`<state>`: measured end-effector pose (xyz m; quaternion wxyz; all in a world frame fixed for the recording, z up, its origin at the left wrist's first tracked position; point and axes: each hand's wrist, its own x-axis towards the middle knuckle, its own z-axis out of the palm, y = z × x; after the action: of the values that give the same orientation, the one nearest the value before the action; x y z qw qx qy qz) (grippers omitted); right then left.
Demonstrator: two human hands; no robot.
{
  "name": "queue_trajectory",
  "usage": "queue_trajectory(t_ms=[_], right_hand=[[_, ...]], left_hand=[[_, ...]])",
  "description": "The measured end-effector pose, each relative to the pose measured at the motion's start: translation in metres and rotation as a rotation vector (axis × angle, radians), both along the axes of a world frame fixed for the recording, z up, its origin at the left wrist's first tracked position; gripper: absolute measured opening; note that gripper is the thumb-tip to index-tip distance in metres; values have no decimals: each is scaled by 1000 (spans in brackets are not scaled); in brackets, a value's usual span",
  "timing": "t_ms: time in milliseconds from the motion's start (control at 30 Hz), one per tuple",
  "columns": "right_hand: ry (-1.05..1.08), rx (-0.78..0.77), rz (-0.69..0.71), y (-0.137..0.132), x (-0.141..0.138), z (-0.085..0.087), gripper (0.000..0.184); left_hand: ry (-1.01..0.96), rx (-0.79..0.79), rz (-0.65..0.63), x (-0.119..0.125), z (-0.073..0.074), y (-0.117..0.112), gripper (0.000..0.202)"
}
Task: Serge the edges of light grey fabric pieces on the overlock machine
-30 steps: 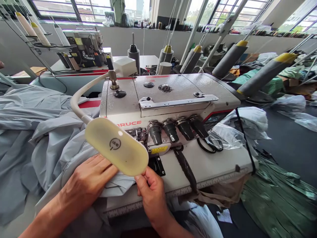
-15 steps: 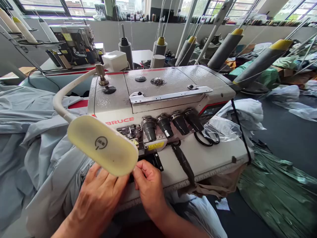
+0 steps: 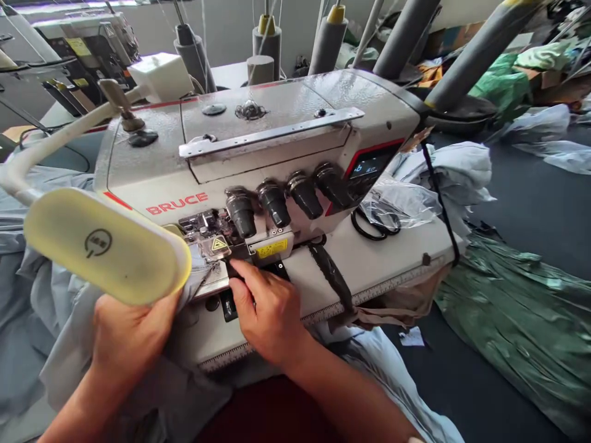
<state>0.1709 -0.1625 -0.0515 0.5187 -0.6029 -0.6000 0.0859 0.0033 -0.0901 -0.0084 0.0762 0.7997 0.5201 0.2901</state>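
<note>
Okay so picture a clock over the view: gray fabric (image 3: 69, 332) is heaped from about 9 down to 8 o'clock, all folds, and a bit of it pokes out past the lamp next to the stitching area. At 9 there's the yellowish lamp head (image 3: 106, 246) on its bendy neck, right in the way. The left hand (image 3: 132, 335) sits at 8, up against that fabric, fingertips tucked behind the lamp, so I can't tell if it's gripping or just resting. Next, between 8 and 9, is the clear guard (image 3: 216, 245) with its warning triangle. The right hand (image 3: 265, 301) is around 7, index and thumb bent toward each other, index tip just below the guard; can't tell whether anything's pinched there. The BRUCE sewing machine (image 3: 268, 144) fills the middle up to 12, four dark knobs (image 3: 277, 203) across its front, lit display (image 3: 369, 165) at 2. Clear plastic (image 3: 409, 203) is at 3, crumpled green fabric (image 3: 512, 344) at 4.
</note>
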Motion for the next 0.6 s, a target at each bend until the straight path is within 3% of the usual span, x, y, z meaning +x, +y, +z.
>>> queue_trajectory(t_ms=[67,167,233,333,433,500,600], right_hand=[[84,39,-13,-4,-1,0,24],[207,-14,141,-11,-14,2,29],[226,-168,288,-8,-27,7,36],[85,-393,540,3,-43,17,36],[-28,-380,683,9,-46,22,21],[21,-295,585,6,-40,18,19],[112,-123,245,0,-25,8,23]], left_hand=[[-65,-153,118,5,7,2,42],[-104,-303,190,15,16,2,48],[-86,-310,131,21,21,-1,43],[-16,-257,-20,26,27,-3,35],[14,-329,-23,24,27,1,39],[2,-346,24,19,24,4,42],[-2,-265,-6,12,17,5,39]])
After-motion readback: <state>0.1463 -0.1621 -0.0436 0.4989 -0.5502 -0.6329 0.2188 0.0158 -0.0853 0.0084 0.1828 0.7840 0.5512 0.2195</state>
